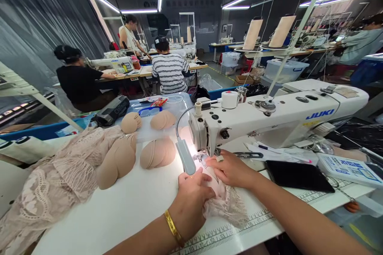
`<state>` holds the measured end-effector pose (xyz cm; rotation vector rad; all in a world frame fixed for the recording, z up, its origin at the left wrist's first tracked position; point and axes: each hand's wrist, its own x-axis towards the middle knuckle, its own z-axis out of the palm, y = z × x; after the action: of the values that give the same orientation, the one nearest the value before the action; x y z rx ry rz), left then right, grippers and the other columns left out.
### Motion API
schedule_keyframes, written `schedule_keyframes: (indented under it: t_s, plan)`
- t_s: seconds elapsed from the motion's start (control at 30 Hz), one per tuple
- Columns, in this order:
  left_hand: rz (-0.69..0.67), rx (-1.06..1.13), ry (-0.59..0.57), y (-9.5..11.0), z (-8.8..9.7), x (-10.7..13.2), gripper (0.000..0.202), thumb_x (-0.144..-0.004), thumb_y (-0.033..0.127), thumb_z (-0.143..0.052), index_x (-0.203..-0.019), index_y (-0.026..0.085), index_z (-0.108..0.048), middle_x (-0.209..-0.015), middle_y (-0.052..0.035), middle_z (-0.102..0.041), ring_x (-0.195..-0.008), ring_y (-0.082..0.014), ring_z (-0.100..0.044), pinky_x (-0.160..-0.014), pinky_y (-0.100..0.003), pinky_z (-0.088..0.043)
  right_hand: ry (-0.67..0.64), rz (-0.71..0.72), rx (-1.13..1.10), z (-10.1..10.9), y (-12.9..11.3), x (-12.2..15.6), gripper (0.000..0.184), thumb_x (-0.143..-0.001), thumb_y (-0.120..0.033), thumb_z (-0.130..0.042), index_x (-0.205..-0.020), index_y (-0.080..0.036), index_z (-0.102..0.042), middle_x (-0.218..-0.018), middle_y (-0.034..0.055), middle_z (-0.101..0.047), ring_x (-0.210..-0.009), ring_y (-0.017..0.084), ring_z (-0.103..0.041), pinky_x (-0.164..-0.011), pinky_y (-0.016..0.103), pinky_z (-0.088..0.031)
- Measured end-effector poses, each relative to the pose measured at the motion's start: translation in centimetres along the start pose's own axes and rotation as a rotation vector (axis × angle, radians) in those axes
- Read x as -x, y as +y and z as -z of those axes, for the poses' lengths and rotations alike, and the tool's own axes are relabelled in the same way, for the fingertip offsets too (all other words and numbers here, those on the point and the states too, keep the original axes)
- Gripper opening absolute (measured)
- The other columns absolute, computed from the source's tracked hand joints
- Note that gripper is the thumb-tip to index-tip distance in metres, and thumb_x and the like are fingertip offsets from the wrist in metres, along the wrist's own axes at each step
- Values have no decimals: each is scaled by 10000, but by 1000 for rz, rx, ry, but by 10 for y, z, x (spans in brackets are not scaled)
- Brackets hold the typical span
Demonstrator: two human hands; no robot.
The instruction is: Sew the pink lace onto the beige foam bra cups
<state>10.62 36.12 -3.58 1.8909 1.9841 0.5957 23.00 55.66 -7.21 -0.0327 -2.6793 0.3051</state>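
Beige lace fabric (229, 207) is touched by the left hand (194, 197) and the right hand (233, 169), just beside the needle end of a white sewing machine (278, 117). A grey lamp (186, 157) is hung close by. On the worktop (119, 215), rounded beige pieces (158, 153) are stacked near heaped lace (44, 191).

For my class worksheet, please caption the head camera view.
Left hand and right hand on pale lace fabric at a white JUKI sewing machine, stacked beige pieces to the left.
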Motion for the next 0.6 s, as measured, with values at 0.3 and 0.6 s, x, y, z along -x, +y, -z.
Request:
schedule_keyframes:
  t_s: [0.3, 0.6]
  plan:
    - [-36, -4, -73, -9, 14, -7, 250, -733, 144, -691, -894, 295, -806, -1182, -81, -709, -1230, -372, -624, -983, -569, -445, 5, -4, 10, 3, -3, -1, 285, -863, -47, -543, -978, -244, -714, -922, 47, -699, -826, 233, -533, -733, 329, -436]
    - [-208, -1, -80, -35, 38, -17, 130, -779, 175, -671, -847, 253, -750, -1185, -36, -707, -1218, -288, -635, -1066, -466, -442, -4, -12, 15, 5, -7, -3, 254, -856, -48, -514, -902, -230, -687, -837, 40, -659, -787, 229, -485, -699, 316, -389]
